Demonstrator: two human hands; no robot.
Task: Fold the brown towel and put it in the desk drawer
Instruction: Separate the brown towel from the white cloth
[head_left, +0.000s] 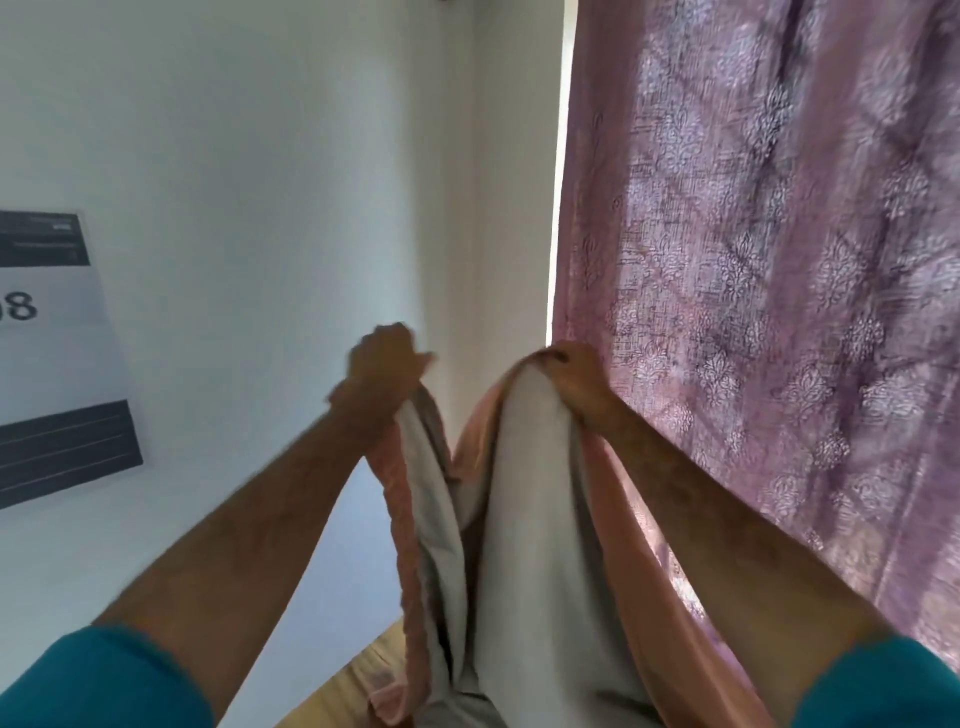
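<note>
The brown towel (524, 530) hangs lengthwise in front of me, pinkish-brown on its outer side and pale grey on the side facing me. My left hand (382, 364) is raised and closed on its upper left corner, slightly blurred. My right hand (576, 382) pinches the upper right corner at about the same height. The towel sags between the two hands and drapes down past the bottom of the view. No desk drawer is visible.
A white wall (260, 156) fills the left, with a grey and black calendar sheet (57, 353) hanging on it. A pink patterned curtain (769, 260) covers the right side. A strip of wooden surface (358, 680) shows at the bottom.
</note>
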